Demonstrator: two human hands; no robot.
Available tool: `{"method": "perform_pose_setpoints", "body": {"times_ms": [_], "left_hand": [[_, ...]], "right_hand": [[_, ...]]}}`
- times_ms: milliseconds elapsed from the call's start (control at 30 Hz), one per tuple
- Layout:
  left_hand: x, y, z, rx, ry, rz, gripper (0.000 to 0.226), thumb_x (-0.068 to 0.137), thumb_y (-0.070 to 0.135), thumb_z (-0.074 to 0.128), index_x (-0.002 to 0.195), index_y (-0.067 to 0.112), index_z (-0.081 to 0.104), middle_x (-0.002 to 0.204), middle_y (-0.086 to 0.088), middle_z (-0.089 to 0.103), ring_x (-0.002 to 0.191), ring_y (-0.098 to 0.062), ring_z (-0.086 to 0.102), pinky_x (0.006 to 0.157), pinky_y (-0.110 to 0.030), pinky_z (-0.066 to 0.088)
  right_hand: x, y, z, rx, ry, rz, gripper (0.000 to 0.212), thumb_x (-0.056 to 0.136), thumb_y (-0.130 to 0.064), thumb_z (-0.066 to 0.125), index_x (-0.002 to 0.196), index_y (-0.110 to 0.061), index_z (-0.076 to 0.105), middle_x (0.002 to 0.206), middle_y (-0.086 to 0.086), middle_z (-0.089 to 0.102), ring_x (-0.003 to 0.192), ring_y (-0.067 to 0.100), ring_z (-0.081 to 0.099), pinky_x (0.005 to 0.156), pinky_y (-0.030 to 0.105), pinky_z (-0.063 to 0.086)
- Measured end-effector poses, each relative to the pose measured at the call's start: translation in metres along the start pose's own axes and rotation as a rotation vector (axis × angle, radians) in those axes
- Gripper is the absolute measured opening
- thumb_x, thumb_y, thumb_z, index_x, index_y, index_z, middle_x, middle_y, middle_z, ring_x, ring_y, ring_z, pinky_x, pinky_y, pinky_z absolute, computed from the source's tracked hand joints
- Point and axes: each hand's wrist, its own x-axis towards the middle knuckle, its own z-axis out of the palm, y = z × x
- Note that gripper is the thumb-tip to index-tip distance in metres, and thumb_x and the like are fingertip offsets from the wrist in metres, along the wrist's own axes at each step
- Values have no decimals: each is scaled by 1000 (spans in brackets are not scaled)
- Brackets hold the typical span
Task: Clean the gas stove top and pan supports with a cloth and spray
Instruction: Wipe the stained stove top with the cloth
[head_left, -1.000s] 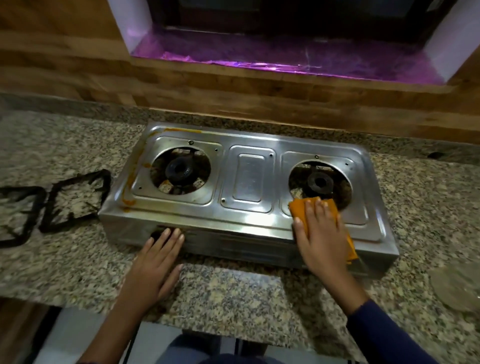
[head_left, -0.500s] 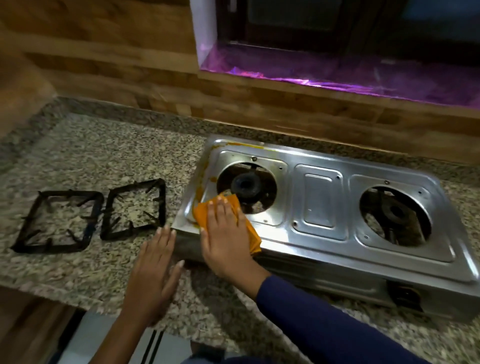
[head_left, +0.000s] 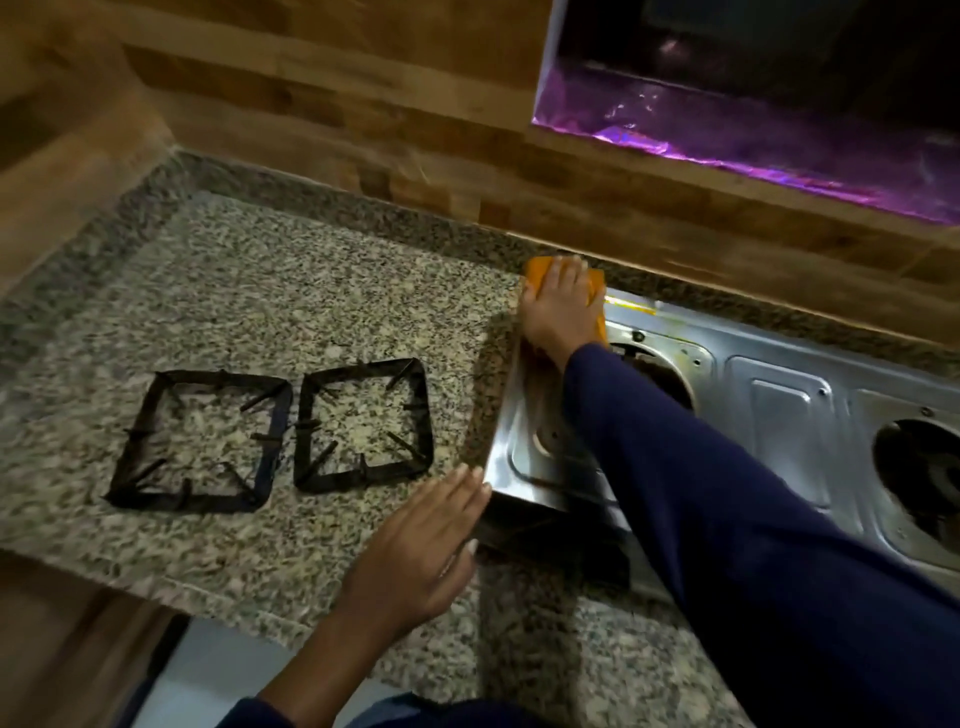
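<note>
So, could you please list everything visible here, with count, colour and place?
Two-burner steel gas stove: one, silver, on the right of the counter.
Square metal pan supports: two, black, side by side on the counter left of the stove.
Speckled granite counter: one, grey-beige.
Folded orange cloth: one, at the stove's far left corner, under the right hand.
Right hand: flat on the cloth.
Left hand: open, by the stove's near left corner.

Plenty of bare worktop (head_left: 270, 291) toward the back-left corner. Two black pan supports (head_left: 200, 441) (head_left: 363, 423) sit side by side near the front edge, with just a narrow gap between them. The stove (head_left: 779, 415) fills the right side, close against the wooden back wall (head_left: 363, 130).
</note>
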Motion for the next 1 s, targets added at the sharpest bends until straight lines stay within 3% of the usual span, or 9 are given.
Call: {"method": "perform_pose_setpoints", "body": {"times_ms": [133, 233, 333, 433, 567, 733, 867, 933, 1000], "left_hand": [[1, -9, -5, -25, -25, 58, 53, 93, 21, 52, 144, 9, 45, 154, -3, 38, 146, -17, 29, 118, -37, 28], [1, -14, -8, -52, -33, 64, 52, 95, 23, 47, 146, 12, 43, 155, -1, 37, 147, -15, 27, 118, -36, 26], [0, -16, -9, -208, -18, -67, 54, 98, 31, 40, 151, 23, 33, 159, 9, 28, 147, -11, 24, 116, -38, 29], [6, -25, -14, -338, 81, -286, 54, 99, 43, 33, 152, 39, 21, 159, 20, 20, 147, -5, 22, 112, -31, 30], [39, -39, -20, -425, 213, -347, 53, 100, 45, 29, 150, 29, 30, 156, 12, 30, 146, -8, 25, 115, -34, 28], [91, -41, -21, -367, 168, -232, 55, 101, 43, 29, 149, 17, 38, 156, 4, 33, 147, -9, 25, 117, -33, 27], [115, -27, -4, -277, 31, -121, 60, 100, 50, 26, 148, 17, 39, 157, 4, 31, 147, -12, 24, 119, -40, 26], [120, -21, 6, -240, -27, -87, 64, 100, 56, 21, 148, 18, 38, 158, 2, 30, 148, -13, 23, 119, -44, 26], [122, -18, 13, -235, -49, -93, 69, 99, 60, 15, 149, 18, 37, 159, 2, 28, 148, -14, 22, 119, -45, 25]], "right_hand": [[33, 12, -10, -42, -24, -84, 60, 102, -43, 26, 152, -10, 26, 163, 11, 17, 150, 24, 12, 120, 53, 2], [12, 18, -6, -63, 11, -237, 57, 104, -38, 28, 154, -10, 23, 163, 12, 16, 151, 24, 12, 121, 46, 4], [-44, 23, 4, 32, 44, -394, 58, 103, -39, 30, 153, -11, 27, 162, 13, 19, 150, 25, 15, 122, 42, 5], [-120, 31, 11, 203, -12, -587, 53, 100, -39, 32, 143, -14, 48, 156, 10, 34, 147, 21, 27, 121, 35, 8], [-198, 48, 1, 406, -170, -716, 34, 101, -26, 45, 128, -15, 62, 145, 2, 53, 139, 13, 41, 119, 32, 23], [-242, 77, -32, 673, -216, -497, 28, 104, -24, 44, 111, -12, 68, 116, 0, 70, 112, 16, 63, 99, 43, 47], [-249, 126, -47, 872, -356, -260, 33, 104, -26, 43, 103, -4, 68, 102, 10, 72, 98, 27, 68, 92, 53, 50], [-240, 145, -58, 979, -403, -68, 35, 99, -37, 53, 103, -5, 69, 93, 5, 75, 88, 17, 71, 90, 49, 54], [-232, 162, -69, 1159, -212, 211, 30, 96, -39, 54, 105, -14, 67, 87, -5, 76, 79, 5, 72, 78, 38, 59]]}}
